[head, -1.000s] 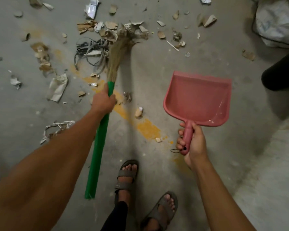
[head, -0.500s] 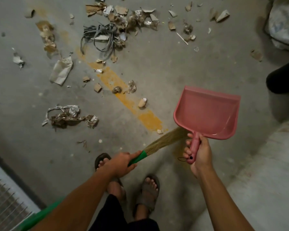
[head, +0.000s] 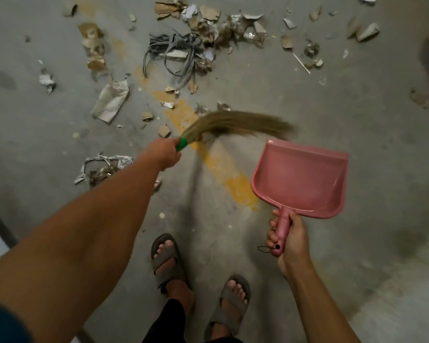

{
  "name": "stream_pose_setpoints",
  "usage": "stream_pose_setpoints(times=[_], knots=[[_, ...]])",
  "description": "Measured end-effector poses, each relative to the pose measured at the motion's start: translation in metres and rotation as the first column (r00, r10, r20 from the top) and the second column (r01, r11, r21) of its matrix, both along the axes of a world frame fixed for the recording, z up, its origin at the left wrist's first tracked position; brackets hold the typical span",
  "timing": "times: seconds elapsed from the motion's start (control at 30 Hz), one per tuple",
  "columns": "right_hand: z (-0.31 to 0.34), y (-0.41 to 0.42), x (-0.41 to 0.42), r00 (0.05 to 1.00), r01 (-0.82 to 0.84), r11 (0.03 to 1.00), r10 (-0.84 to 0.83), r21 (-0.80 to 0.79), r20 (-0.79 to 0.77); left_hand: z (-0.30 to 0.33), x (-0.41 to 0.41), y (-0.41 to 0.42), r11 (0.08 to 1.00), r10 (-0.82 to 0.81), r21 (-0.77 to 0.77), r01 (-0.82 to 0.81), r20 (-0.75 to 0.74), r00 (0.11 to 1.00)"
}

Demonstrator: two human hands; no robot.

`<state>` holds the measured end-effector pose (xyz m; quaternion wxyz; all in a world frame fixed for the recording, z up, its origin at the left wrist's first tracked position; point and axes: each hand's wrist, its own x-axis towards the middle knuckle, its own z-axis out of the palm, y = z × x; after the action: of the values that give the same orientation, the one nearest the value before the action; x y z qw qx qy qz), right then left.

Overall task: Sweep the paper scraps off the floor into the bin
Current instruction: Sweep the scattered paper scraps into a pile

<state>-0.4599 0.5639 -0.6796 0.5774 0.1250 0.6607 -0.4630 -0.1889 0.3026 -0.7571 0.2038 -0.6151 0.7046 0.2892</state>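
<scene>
Sweeping, mid-stroke; no legible writing seen.
Left hand (head: 164,154) gripped broom (head: 235,125), arm outstretched; right hand (head: 289,240) gripped pink dustpan (head: 301,179) handle. Paper scraps (head: 208,23) lay on floor (head: 344,115) beyond the bristles.

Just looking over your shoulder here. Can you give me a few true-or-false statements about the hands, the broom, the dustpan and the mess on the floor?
1. The left hand grips the broom. True.
2. The dustpan is full of scraps. False: it looks empty.
3. The right hand holds the dustpan by its handle. True.
4. The floor is swept clean. False: paper scraps and a tangle of cords lie there.
5. The person is barefoot. False: they wear sandals.
</scene>
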Motion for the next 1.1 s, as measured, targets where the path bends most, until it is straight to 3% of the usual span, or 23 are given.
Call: stream_pose_setpoints(times=[0.17, 0.3, 0.63, 0.77, 0.93, 1.03, 1.1], knots=[[0.008, -0.049, 0.031, 0.999, -0.047, 0.997, 0.047, -0.062, 0.011, 0.020, 0.000, -0.088, 0.981, 0.114, -0.155, -0.118, -0.034, 0.993], [0.021, -0.077, 0.049, 0.997, -0.073, 0.992, 0.076, -0.098, 0.024, 0.034, 0.014, -0.091, 0.963, 0.136, -0.215, -0.160, -0.123, 0.983], [0.057, -0.093, 0.070, 0.986, -0.167, 0.977, 0.169, -0.131, 0.005, 0.055, 0.054, 0.022, 0.903, 0.343, -0.122, -0.411, -0.370, 0.863], [0.064, -0.089, 0.066, 0.984, -0.178, 0.979, 0.176, -0.103, -0.026, 0.073, 0.084, 0.089, 0.897, 0.420, 0.082, -0.435, -0.467, 0.778], [0.065, -0.082, 0.072, 0.984, -0.178, 0.981, 0.176, -0.074, -0.036, 0.043, 0.120, 0.145, 0.940, 0.280, 0.262, -0.220, -0.216, 0.936], [0.061, -0.080, 0.077, 0.977, -0.212, 0.975, 0.210, -0.063, -0.040, 0.027, 0.122, 0.136, 0.953, 0.256, 0.180, -0.245, -0.046, 0.965], [0.056, -0.080, 0.081, 0.974, -0.226, 0.972, 0.223, -0.057, -0.044, 0.026, 0.119, 0.107, 0.954, 0.292, 0.079, -0.290, -0.009, 0.956]])
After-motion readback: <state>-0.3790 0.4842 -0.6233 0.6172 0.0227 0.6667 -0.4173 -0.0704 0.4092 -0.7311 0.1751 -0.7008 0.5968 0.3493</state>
